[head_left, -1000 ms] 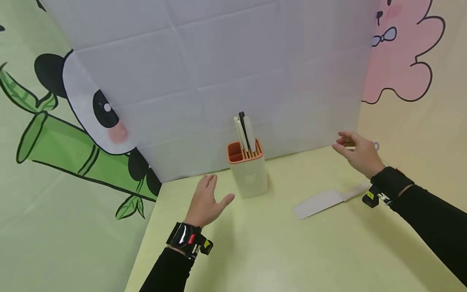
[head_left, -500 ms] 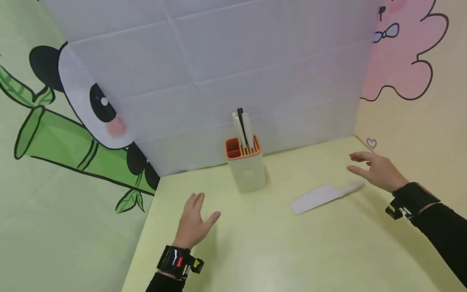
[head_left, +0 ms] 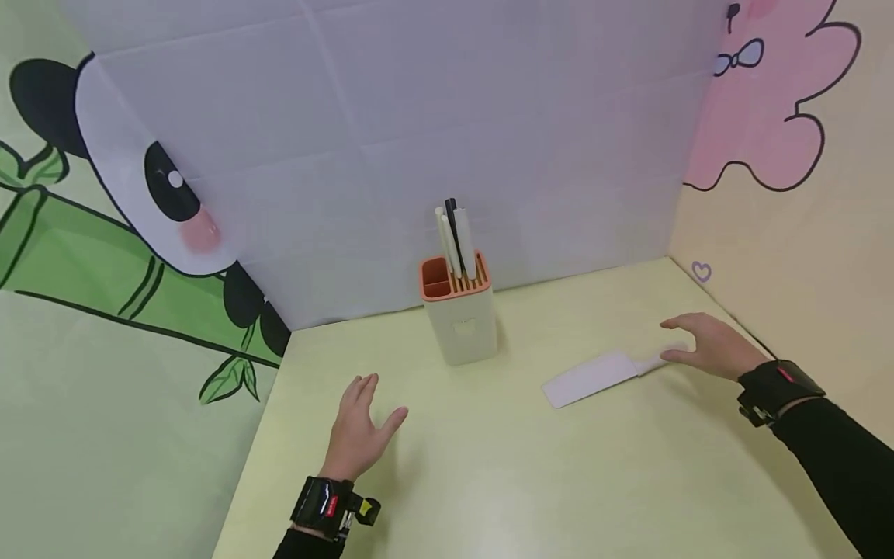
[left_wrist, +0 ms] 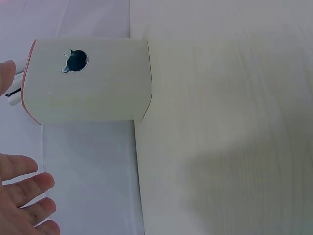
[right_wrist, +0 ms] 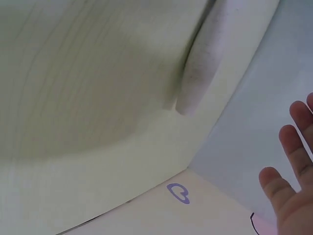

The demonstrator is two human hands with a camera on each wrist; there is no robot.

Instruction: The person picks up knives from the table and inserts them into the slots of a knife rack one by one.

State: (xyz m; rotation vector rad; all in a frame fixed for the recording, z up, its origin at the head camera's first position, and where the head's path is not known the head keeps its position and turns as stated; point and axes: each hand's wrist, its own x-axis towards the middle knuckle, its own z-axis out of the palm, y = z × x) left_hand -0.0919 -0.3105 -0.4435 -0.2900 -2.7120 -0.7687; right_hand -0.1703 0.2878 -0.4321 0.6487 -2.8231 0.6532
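Observation:
A white cleaver (head_left: pixel 592 378) lies flat on the table at the right, blade toward the middle and handle (right_wrist: pixel 201 66) toward the right side. Over that handle hovers my right hand (head_left: pixel 714 346), fingers and thumb spread apart, holding nothing. My left hand (head_left: pixel 355 432) hangs above the table's left part with fingers extended and thumb out, also holding nothing. At the back, near the grey-white sheet, stands a cream knife block (head_left: pixel 461 330) with an orange top. Several white handles (head_left: pixel 464 241) and a black one (head_left: pixel 452 210) stick up from its slots.
The pale yellow table (head_left: pixel 489 473) meets an upright grey-white sheet (head_left: pixel 559 171) at its back edge. Side walls carry a panda print (head_left: pixel 119 186) on the left and a pink cartoon print (head_left: pixel 761 116) on the right.
My right hand has come down over the cleaver's handle after moving rightward. The left hand has drawn back toward me and left. Cleaver and knife block stay in place.

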